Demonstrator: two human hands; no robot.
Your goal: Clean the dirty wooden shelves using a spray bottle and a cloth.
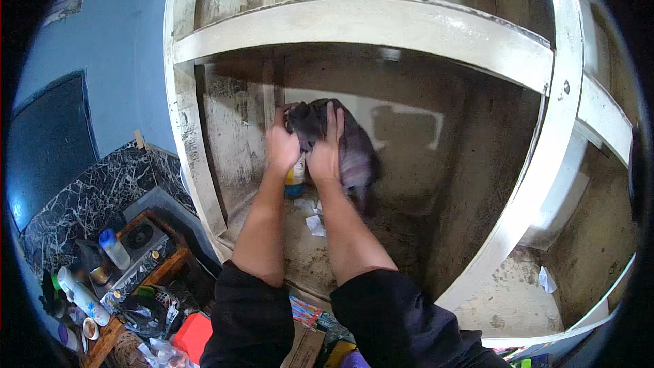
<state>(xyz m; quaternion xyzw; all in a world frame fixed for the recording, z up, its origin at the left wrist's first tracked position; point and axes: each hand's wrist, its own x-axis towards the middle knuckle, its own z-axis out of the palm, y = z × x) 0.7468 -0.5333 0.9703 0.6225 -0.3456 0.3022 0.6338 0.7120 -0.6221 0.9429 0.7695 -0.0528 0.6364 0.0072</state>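
Both of my arms reach into a white-framed cupboard compartment (398, 250). My left hand (283, 148) grips the left end of a dark grey bundle (357, 148), which looks like cloth and is blurred. Against the same bundle's near side lies my right hand (327, 156), two fingers stretched up over it and the thumb hidden from sight. The bundle's loose part hangs down to the right. Between my wrists shows a yellow, white and blue container (294, 181), partly covered; whether it stands or is held I cannot tell. Crumpled white paper scraps (316, 226) lie on the compartment floor below.
A thick white rail (357, 20) crosses above my hands, and a white post (531, 163) bounds the right side. Another compartment (511, 291) holds a paper scrap. At lower left, a gas stove (138, 250), bottles (115, 249) and a red object (193, 335) crowd together.
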